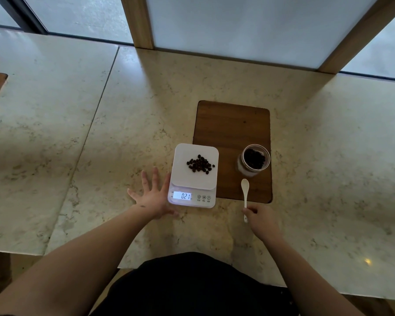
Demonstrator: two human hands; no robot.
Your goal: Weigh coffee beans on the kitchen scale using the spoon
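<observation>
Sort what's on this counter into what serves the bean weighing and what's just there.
For the job: kitchen scale, loose coffee beans on its platform, open jar of beans, white spoon held by the right hand, left hand beside the scale.

Just there: wooden board, stone counter.

Café-like counter: stone worktop [78,124], frosted window panels [249,26]

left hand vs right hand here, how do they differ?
The left hand lies flat on the counter with fingers spread, holding nothing; the right hand is curled around the spoon handle. The left hand sits against the left side of the scale; the right hand is off to the scale's right, apart from it. Both are bare and low over the counter's near edge.
</observation>
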